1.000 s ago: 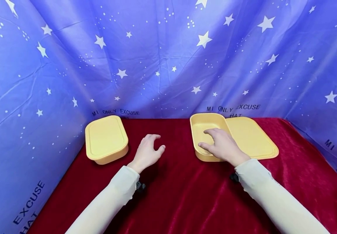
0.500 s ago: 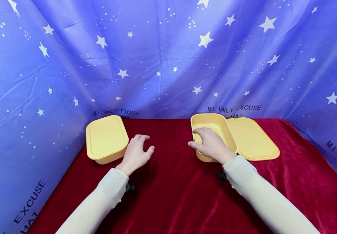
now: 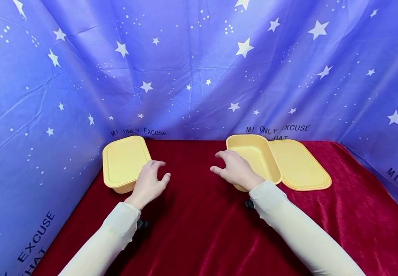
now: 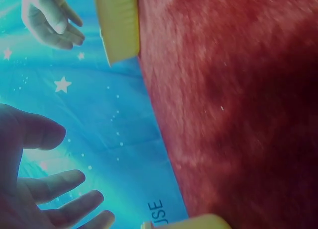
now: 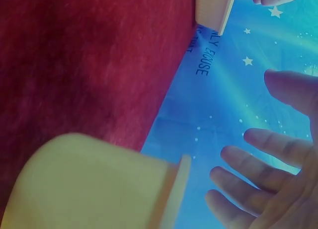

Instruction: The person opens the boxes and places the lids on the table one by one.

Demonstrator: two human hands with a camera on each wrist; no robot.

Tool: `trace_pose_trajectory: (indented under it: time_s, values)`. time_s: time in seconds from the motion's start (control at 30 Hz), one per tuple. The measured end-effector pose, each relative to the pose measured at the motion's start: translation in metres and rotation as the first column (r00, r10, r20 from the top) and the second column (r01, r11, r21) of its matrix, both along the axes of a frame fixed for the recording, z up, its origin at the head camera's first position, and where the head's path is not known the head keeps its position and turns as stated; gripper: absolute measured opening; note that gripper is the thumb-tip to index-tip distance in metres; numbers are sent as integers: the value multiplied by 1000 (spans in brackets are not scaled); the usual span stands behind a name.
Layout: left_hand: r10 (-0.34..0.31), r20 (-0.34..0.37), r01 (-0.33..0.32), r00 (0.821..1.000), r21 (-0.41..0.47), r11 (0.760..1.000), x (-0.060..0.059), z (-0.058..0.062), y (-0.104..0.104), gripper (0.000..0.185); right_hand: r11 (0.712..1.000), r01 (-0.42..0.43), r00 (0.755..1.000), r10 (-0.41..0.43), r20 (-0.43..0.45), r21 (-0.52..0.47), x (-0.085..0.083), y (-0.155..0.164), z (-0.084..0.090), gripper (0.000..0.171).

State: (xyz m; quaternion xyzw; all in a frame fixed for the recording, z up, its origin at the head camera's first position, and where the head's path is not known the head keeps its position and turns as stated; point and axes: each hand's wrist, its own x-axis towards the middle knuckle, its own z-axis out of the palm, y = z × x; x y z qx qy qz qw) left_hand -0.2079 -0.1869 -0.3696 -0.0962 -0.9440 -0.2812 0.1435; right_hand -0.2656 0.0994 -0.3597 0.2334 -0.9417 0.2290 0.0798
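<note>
On the left of the head view, a yellow lidded lunch box sits on the red cloth. My left hand hovers beside its right edge, fingers relaxed and holding nothing. A second yellow lunch box stands uncovered to the right; the visible part of its inside looks bare. Its flat yellow lid lies against its right side. My right hand is over the uncovered box's left part, thumb and fingers spread, with nothing held. In the right wrist view, a gap separates the right fingers from the box wall.
Red velvet cloth covers the table. A blue curtain with white stars and printed words hangs behind it and along both sides. Small dark devices sit under the wrists.
Both hands have moved left: the left one from the middle towards the lidded box, the right one across the uncovered box to its left side. Boxes and lid stay in place.
</note>
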Motion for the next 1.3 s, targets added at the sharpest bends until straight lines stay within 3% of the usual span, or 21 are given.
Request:
trace_pose_trajectory:
  time_s: [0.5,1.03,1.3]
  values:
    - [87,-25,-87,996,0,996,6,1,-33,42,1000,-11,998,11,67,-11,-9,-29,-5,49]
    - [139,-62,-141,988,-18,990,14,-3,-60,41,999,-27,992,32,125,-46,-14,-62,-12,46]
    - [178,-35,-179,983,-36,983,20,-7,-76,40,996,-49,988,58,140,-69,-15,-79,-16,45]
